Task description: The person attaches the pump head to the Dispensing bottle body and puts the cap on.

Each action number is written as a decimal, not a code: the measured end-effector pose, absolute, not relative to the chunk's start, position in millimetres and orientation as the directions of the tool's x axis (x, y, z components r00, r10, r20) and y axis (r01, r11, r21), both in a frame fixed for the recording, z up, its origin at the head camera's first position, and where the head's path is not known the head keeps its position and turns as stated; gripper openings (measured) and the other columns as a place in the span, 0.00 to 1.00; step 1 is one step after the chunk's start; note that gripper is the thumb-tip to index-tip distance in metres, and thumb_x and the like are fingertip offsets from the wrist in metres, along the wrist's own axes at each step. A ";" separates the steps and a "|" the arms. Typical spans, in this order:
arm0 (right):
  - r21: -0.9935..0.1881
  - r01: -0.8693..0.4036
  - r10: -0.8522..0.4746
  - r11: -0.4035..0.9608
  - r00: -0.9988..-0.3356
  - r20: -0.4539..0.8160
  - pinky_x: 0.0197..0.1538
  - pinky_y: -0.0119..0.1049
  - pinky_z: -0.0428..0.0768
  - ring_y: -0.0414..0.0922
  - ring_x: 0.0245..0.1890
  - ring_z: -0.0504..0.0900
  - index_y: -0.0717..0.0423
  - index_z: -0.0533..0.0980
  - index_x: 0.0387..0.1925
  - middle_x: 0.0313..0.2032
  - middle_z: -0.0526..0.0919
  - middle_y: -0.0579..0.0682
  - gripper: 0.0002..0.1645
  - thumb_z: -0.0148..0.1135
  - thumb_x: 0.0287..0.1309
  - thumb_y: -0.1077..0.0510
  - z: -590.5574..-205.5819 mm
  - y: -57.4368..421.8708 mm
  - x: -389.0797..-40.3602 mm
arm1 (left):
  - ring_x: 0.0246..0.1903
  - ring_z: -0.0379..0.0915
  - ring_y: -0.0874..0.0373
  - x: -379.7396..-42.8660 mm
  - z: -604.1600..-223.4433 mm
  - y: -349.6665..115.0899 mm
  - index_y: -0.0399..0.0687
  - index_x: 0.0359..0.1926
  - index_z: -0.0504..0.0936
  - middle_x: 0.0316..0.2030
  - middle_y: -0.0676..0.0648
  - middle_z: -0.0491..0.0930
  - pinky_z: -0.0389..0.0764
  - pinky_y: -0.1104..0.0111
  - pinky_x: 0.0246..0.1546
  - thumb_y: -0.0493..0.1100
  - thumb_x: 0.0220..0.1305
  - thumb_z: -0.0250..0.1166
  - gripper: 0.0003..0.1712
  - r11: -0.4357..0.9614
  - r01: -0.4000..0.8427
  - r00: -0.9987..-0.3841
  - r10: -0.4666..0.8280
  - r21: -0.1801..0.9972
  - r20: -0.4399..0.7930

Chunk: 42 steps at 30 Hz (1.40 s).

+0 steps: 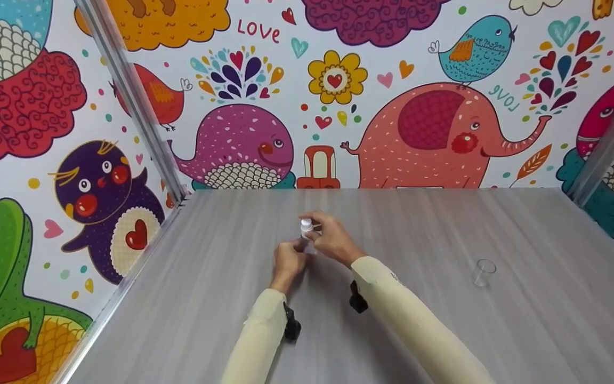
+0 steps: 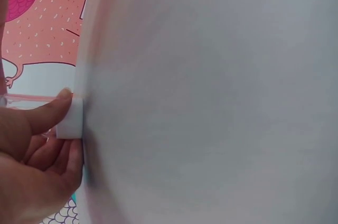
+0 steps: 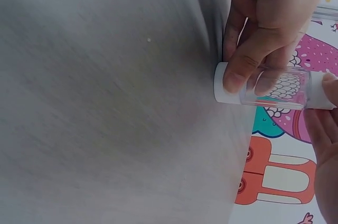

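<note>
A small clear bottle [image 3: 288, 87] with a white base [image 3: 227, 82] and a white top [image 1: 307, 225] stands upright on the table. My left hand [image 1: 289, 261] pinches it low down, thumb and fingers around the white base, as the left wrist view also shows on the base [image 2: 69, 122]. Above it, my right hand [image 1: 333, 239] pinches the white top between thumb and fingers. The right wrist view shows only part of that hand [image 3: 326, 139] at its edge. The clear middle of the bottle is partly covered by my left fingers.
A clear open cylinder [image 1: 484, 273] stands on the grey wood-grain table [image 1: 190, 330], well to the right of my hands. Behind the table's far edge rises a wall with cartoon animals [image 1: 424, 128]. Metal posts [image 1: 136, 101] stand at the corners.
</note>
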State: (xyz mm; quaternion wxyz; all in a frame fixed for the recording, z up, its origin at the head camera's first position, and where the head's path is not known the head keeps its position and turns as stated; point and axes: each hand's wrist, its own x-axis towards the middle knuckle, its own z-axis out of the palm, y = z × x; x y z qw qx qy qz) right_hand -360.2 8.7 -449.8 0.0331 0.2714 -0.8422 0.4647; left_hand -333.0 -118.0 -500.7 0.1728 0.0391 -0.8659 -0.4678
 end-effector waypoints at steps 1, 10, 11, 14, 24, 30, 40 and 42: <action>-0.764 -0.487 -0.423 0.422 -0.852 0.309 0.60 0.45 0.80 0.53 0.57 0.81 0.60 0.75 0.61 0.57 0.81 0.59 0.29 0.59 0.58 0.76 -450.1 8.7 -360.2 | 0.20 0.59 0.59 -333.3 -501.0 -118.0 0.44 0.15 0.73 0.15 0.54 0.64 0.59 0.70 0.23 0.28 0.43 0.69 0.13 0.559 0.089 -0.938 -0.232 0.824 0.259; -0.767 -0.497 -0.422 0.405 -0.846 0.325 0.63 0.49 0.77 0.54 0.60 0.80 0.61 0.74 0.62 0.60 0.80 0.59 0.29 0.65 0.57 0.71 -447.9 10.9 -359.9 | 0.24 0.61 0.55 -332.5 -500.7 -118.0 0.37 0.27 0.89 0.19 0.49 0.76 0.70 0.65 0.27 0.29 0.40 0.69 0.08 0.567 0.093 -0.930 -0.244 0.818 0.274; -0.768 -0.501 -0.424 0.398 -0.843 0.331 0.64 0.50 0.76 0.55 0.61 0.79 0.62 0.74 0.62 0.61 0.79 0.60 0.30 0.66 0.56 0.71 -447.1 11.3 -359.7 | 0.25 0.62 0.55 -332.3 -500.7 -118.0 0.38 0.29 0.90 0.21 0.48 0.79 0.71 0.65 0.28 0.29 0.40 0.69 0.10 0.562 0.085 -0.931 -0.249 0.823 0.267; -0.776 -0.499 -0.427 0.385 -0.842 0.329 0.65 0.54 0.74 0.57 0.64 0.77 0.61 0.74 0.63 0.63 0.78 0.59 0.31 0.66 0.56 0.70 -445.2 12.3 -359.1 | 0.25 0.62 0.55 -332.1 -501.2 -118.3 0.37 0.28 0.89 0.20 0.48 0.78 0.69 0.67 0.27 0.28 0.40 0.68 0.10 0.552 0.086 -0.934 -0.246 0.829 0.261; -0.775 -0.489 -0.443 0.400 -0.844 0.304 0.59 0.45 0.80 0.54 0.56 0.83 0.61 0.77 0.59 0.58 0.82 0.59 0.26 0.59 0.59 0.74 -443.9 12.7 -359.2 | 0.20 0.59 0.59 -332.9 -501.7 -118.9 0.33 0.21 0.82 0.16 0.54 0.66 0.59 0.70 0.23 0.28 0.40 0.69 0.03 0.558 0.099 -0.937 -0.226 0.824 0.265; -0.764 -0.485 -0.426 0.427 -0.852 0.303 0.56 0.43 0.82 0.52 0.52 0.85 0.60 0.78 0.59 0.54 0.84 0.57 0.25 0.62 0.59 0.73 -443.4 11.5 -360.3 | 0.20 0.59 0.59 -333.1 -500.6 -119.2 0.34 0.20 0.81 0.15 0.55 0.64 0.59 0.70 0.22 0.28 0.40 0.68 0.03 0.547 0.083 -0.942 -0.229 0.833 0.244; -0.755 -0.485 -0.409 0.441 -0.858 0.312 0.57 0.45 0.82 0.52 0.53 0.83 0.60 0.76 0.58 0.55 0.83 0.58 0.28 0.72 0.55 0.62 -443.1 14.0 -362.8 | 0.27 0.67 0.59 -331.4 -499.3 -118.0 0.33 0.29 0.89 0.32 0.39 0.88 0.76 0.66 0.32 0.30 0.42 0.73 0.08 0.518 0.066 -0.947 -0.237 0.853 0.218; -0.750 -0.493 -0.405 0.442 -0.855 0.323 0.59 0.47 0.80 0.53 0.56 0.81 0.60 0.76 0.60 0.57 0.81 0.59 0.31 0.74 0.54 0.60 -442.0 14.5 -363.0 | 0.27 0.67 0.59 -331.4 -499.3 -117.3 0.33 0.29 0.88 0.34 0.38 0.88 0.78 0.66 0.33 0.30 0.43 0.73 0.07 0.506 0.062 -0.948 -0.240 0.860 0.210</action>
